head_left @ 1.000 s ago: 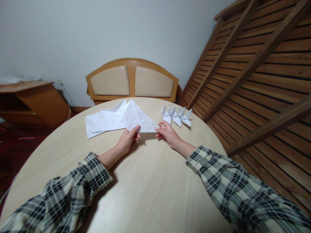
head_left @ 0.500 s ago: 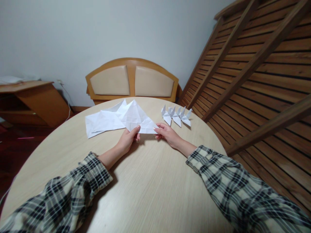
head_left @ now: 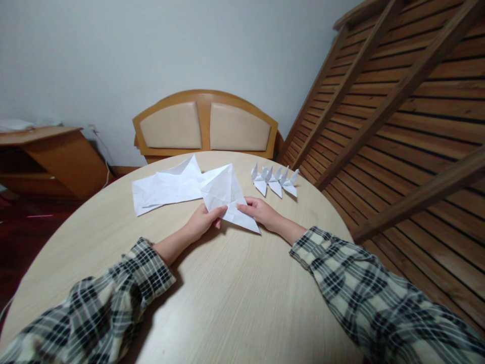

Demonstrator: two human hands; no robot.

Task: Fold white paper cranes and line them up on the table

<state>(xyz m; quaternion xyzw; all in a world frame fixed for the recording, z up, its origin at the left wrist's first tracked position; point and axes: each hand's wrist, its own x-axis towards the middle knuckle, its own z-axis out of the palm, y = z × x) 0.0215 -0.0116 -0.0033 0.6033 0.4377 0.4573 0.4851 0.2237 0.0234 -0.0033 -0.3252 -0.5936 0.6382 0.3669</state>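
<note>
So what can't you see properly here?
Head view only:
- Near edge of the folded paper, under the left hand and right hand.
- The paper cranes, too small to count surely.
- Right part of the flat sheets, covered by the folded paper.
- Seat of the chair, behind the table.

"What is the person wearing?"

"A long-sleeved plaid shirt, checked in black, grey and cream. The left sleeve is filling the lower left of the frame, the right sleeve the lower right."

"And the cuffs?"

"They are ending above the wrists, leaving the left hand and right hand uncovered."
</note>
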